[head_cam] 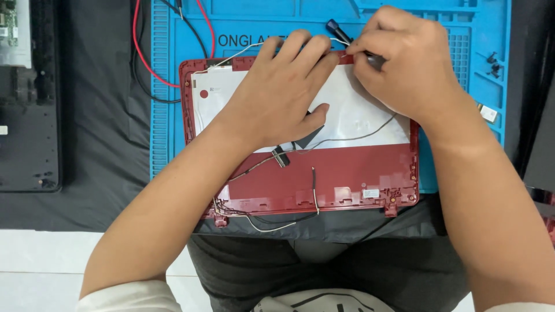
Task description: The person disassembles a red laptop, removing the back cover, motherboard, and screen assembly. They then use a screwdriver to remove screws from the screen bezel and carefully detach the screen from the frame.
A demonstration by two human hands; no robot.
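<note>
Under both hands lies the red laptop lid shell, stripped of its bezel, silver panel back bared, thin cables loose near its hinge edge. Left hand presses flat, fingers spread open; right hand pinches a dark-handled tool at the far rim, where work seems unfinished

Blue silicone work mat lies on a dark cloth; ribbed strip along its left edge, moulded compartments along the top and right. Red wire and black wire loop over the mat's upper left corner. Black laptop part sits well left on the cloth. Small screws rest in a right-hand compartment. White floor tiles below.
</note>
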